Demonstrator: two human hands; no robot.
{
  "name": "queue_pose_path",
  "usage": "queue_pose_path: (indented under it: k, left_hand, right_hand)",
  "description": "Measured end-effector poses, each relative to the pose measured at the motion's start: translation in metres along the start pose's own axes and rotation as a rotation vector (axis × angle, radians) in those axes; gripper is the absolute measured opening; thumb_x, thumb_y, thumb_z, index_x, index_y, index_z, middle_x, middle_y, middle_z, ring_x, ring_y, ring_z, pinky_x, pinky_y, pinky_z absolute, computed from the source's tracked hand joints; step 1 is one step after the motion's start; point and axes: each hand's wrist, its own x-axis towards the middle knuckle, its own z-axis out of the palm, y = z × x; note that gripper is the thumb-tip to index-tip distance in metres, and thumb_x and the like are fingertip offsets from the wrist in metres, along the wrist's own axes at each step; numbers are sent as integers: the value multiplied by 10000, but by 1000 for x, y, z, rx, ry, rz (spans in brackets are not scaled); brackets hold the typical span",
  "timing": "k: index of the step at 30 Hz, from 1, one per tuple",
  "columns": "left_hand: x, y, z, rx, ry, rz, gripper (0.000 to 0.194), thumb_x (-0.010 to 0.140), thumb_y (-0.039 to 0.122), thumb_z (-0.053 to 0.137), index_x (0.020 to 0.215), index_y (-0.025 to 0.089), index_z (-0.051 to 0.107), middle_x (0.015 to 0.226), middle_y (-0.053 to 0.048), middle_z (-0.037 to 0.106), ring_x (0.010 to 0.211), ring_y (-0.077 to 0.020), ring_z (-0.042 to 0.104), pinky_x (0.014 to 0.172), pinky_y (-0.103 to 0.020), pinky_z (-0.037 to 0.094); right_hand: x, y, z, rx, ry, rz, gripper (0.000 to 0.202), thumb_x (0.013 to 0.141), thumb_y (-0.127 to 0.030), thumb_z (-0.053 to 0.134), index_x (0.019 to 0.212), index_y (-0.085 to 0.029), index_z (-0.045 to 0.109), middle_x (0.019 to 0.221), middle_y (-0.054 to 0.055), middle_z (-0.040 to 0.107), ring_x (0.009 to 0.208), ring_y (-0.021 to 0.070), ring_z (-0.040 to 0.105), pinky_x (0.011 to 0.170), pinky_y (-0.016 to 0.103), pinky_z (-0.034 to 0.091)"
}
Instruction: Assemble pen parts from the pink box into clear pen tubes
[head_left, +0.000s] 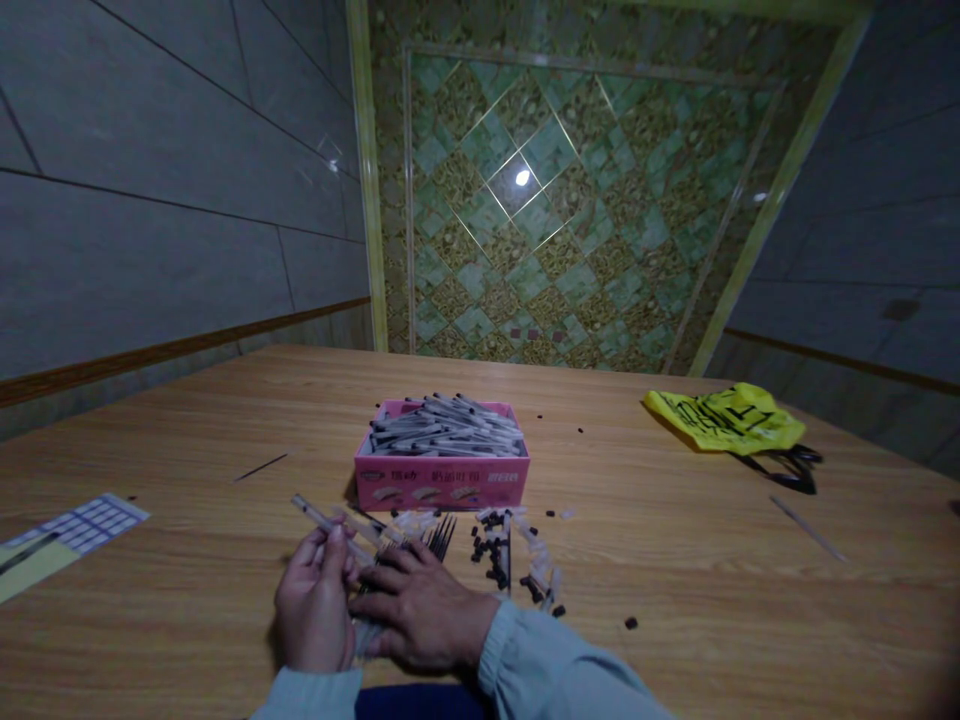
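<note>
My left hand [316, 608] is closed, thumb against fingers, on a pen barrel [309, 511], a pale see-through tube that points up and left. Right beside it, my right hand [431, 605] lies palm down with its fingers stretched to the left over loose pen parts. Thin dark refills [444, 537] fan out past its knuckles. What lies under the palm is hidden. Small black caps [491, 560] and clear plastic pieces [538, 562] are scattered to the right of this hand. Behind both hands stands a pink box [442, 484] heaped with grey pens [450, 425].
A yellow bag [727, 418] with black straps lies at the back right, with a single pen-like tube [808, 528] nearer me. On the left are a thin dark refill [260, 467] and a printed sheet [90, 535]. Tiled walls surround the wooden table [712, 620].
</note>
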Motion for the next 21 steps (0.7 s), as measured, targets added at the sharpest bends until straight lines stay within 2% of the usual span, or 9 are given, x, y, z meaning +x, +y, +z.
queue_pose_path:
  k: [9, 12, 15, 21]
  left_hand:
    - [-3, -1, 2, 28, -34, 17, 321, 680, 369, 694, 921, 163, 639, 714, 27, 560, 506, -29, 380, 422, -133, 296]
    - [-4, -1, 3, 33, -42, 19, 322, 679, 372, 694, 917, 164, 636, 700, 30, 554, 505, -30, 382, 423, -131, 296]
    - [-3, -1, 4, 35, -40, 43, 311, 680, 365, 694, 911, 165, 636, 709, 28, 564, 505, -29, 377, 424, -128, 298]
    - [-4, -2, 4, 49, -35, 21, 333, 652, 374, 711, 904, 168, 639, 723, 26, 578, 498, -30, 376, 423, -131, 316]
  right_hand:
    - [-40, 2, -18, 56, -39, 40, 466, 897, -488, 403, 1324, -302, 379, 1383, 20, 416, 1270, 224, 294, 1058, 452, 201]
    - [-46, 2, -20, 68, -36, 62, 451, 898, -488, 400, 1305, -293, 401, 1383, 26, 417, 1273, 227, 293, 1063, 472, 185]
    - [-40, -4, -20, 60, 5, 52, 452, 887, -507, 413, 1276, -277, 424, 1375, 34, 423, 1266, 225, 297, 1071, 481, 160]
    - [-10, -16, -4, -21, 21, -114, 396, 869, -467, 469, 1179, -221, 474, 1276, 44, 499, 1245, 212, 298, 1070, 478, 161]
